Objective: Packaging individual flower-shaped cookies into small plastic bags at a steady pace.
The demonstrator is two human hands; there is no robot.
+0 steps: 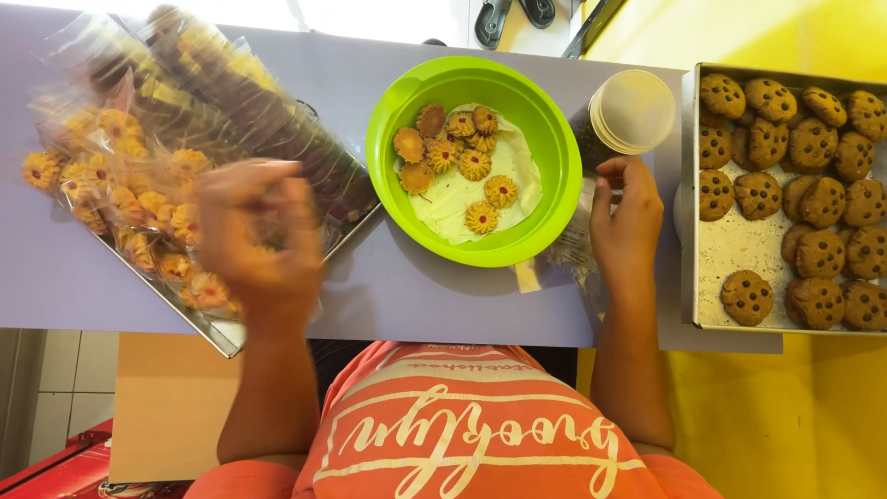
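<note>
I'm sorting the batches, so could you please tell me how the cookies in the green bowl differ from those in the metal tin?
The bowl cookies are small, golden, flower-shaped with red centres; the tin cookies are larger, brown, round and studded with dark chips. The bowl cookies are few and loosely scattered on white paper; the tin cookies are many, in packed, overlapping rows. Both lie unwrapped.

Person in an orange-red short-sleeved cotton T-shirt (pixel 462 434); cream-white looping script printed across its chest, thin cream lines above and below the lettering; both forearms bare below that shirt; left hand (pixel 254 240) blurred, right hand (pixel 628 222) ringless, wrists unadorned.
</note>
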